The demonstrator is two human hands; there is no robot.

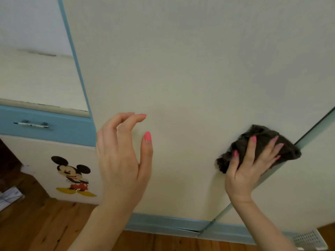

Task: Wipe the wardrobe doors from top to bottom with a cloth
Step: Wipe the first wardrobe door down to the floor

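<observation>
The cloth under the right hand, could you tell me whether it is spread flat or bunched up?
Bunched up: the dark cloth shows rumpled folds under the right hand pressing it against the wardrobe door.

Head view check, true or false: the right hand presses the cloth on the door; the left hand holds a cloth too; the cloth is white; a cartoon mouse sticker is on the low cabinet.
1. The right hand presses the cloth on the wardrobe door. True.
2. The left hand holds a cloth too. False: it holds nothing, fingers loosely curled.
3. The cloth is white. False: it is dark grey-brown.
4. A cartoon mouse sticker is on the low cabinet. True.
</observation>
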